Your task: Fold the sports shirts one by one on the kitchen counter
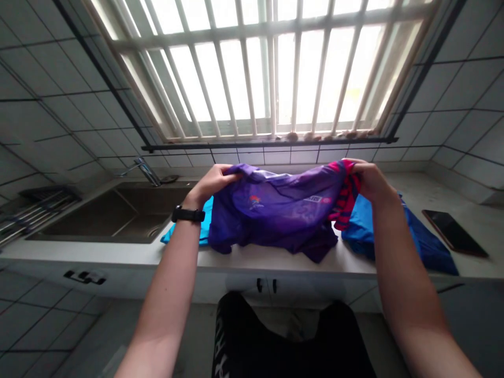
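Observation:
A purple T-shirt with a small logo and print hangs stretched between my two hands, just over the counter. My left hand, with a black watch on its wrist, is closed on the shirt's upper left edge. At the other end, my right hand pinches the pink-and-dark patterned part of the same shirt. Partly hidden behind the shirt and my left wrist lies a light blue cloth. Blue folded clothing rests on the counter below my right forearm.
A sink with a chrome faucet is set into the white counter at left, beside a metal rack. A phone lies at far right. Behind stands a barred window.

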`<state>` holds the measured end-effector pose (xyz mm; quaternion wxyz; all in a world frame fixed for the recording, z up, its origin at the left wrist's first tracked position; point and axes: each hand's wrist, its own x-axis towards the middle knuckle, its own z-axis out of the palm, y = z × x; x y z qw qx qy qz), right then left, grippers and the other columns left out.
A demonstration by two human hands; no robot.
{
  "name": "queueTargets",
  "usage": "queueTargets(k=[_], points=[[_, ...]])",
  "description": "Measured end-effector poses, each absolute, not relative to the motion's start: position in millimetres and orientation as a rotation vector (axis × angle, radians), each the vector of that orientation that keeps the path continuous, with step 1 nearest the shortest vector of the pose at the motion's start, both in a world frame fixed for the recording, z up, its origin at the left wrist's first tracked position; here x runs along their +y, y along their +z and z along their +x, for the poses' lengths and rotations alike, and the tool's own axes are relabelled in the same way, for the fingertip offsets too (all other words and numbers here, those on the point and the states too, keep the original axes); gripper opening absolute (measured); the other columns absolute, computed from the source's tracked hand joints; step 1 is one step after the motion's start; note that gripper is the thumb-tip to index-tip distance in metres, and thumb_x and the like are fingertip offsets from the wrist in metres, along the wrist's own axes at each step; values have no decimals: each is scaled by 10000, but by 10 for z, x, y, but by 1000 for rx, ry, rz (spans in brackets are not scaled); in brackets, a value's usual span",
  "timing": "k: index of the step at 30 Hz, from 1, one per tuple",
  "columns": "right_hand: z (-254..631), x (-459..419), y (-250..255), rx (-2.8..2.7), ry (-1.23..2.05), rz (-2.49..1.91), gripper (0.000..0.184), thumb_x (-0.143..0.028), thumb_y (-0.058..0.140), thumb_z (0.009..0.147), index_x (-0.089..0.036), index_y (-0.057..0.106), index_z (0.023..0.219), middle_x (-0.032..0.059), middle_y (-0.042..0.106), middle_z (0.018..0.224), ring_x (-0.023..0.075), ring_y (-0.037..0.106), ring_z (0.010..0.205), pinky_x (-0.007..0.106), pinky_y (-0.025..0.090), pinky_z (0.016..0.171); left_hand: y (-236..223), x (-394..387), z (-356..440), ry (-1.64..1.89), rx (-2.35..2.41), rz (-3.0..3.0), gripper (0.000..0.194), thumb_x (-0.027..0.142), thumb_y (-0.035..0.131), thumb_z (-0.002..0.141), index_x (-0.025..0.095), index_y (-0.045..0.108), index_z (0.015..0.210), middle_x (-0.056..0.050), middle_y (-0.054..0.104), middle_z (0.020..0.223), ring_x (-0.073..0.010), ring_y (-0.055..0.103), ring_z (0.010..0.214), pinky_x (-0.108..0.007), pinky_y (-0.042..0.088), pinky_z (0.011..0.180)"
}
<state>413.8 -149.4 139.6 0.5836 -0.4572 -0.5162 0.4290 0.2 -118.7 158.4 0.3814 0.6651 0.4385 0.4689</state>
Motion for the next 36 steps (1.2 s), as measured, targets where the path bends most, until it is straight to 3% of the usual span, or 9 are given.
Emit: queueTargets(k=[4, 8, 11, 18, 23, 26, 28, 32, 36], points=[[4087, -1429, 1028, -1245, 1009, -1000, 430, -257, 640, 574, -240, 753, 988, 44, 762, 842, 252, 691, 716, 406, 589, 684, 1313, -1134, 32, 956, 1033, 1642, 268, 177, 926, 484, 166, 760, 695, -43, 736, 723, -207, 643, 640, -248, 484, 539], [3960, -1288, 659, -1286, 1049, -994, 700, -235, 570, 531, -284, 716, 1214, 33, 782, 971, 222, 671, 724, 371, 581, 674, 962, -912, 129, 1157, 1233, 1549, 158, 172, 858, 579, 175, 718, 653, -9, 689, 648, -172, 580, 597, -242, 439, 558], [3892, -1170, 447, -1244, 943, -1063, 776, -235, 529, 524, -294, 698, 1279, 17, 781, 1056, 216, 689, 799, 362, 597, 741, 684, -744, 223, 1290, 1370, 1541, 139, 112, 769, 603, 189, 653, 608, 18, 624, 597, -164, 540, 610, -241, 433, 606], [3881, -934, 170, -1326, 768, -1277, 539, -269, 520, 670, -239, 771, 1147, 72, 790, 1129, 306, 691, 1152, 479, 542, 1042, 162, -502, 385, 1227, 1532, 1466, 289, 102, 743, 590, 225, 531, 742, 33, 586, 684, -171, 563, 680, -282, 484, 726], [3848, -862, -9, -1501, 405, -1590, 410, -255, 589, 802, -164, 772, 1157, 167, 620, 1473, 345, 518, 1429, 477, 359, 1232, 31, -488, 386, 1384, 1618, 1537, 414, 120, 780, 601, 248, 514, 891, -34, 652, 900, -252, 666, 964, -392, 509, 962], [3849, -901, -60, -1685, 298, -1691, 396, -288, 620, 866, -164, 765, 1212, 179, 601, 1490, 354, 535, 1417, 469, 394, 1211, 29, -572, 340, 1328, 1493, 1727, 511, 162, 857, 556, 235, 598, 991, -80, 677, 1041, -302, 666, 1090, -431, 507, 1029], [3857, -935, -52, -1759, 254, -1704, 382, -308, 645, 878, -185, 770, 1217, 170, 619, 1470, 356, 569, 1384, 482, 422, 1189, 21, -632, 316, 1226, 1478, 1840, 453, 159, 849, 582, 236, 665, 988, -78, 686, 993, -313, 676, 1058, -443, 518, 1040], [3824, -985, 21, -2003, 286, -1527, 293, -293, 629, 900, -218, 810, 1117, 112, 703, 1376, 303, 635, 1315, 437, 458, 1166, -5, -675, 326, 905, 1546, 2161, 191, 87, 645, 731, 220, 762, 803, -90, 691, 1015, -260, 693, 1001, -373, 540, 1042], [3724, -1023, 59, -2277, 486, -1482, 298, -295, 600, 926, -228, 818, 1119, 70, 780, 1238, 272, 717, 1187, 380, 521, 1096, 12, -617, 387, 656, 1734, 2371, 378, 52, 467, 862, 161, 807, 987, -125, 720, 1157, -242, 694, 1094, -345, 525, 1086]])
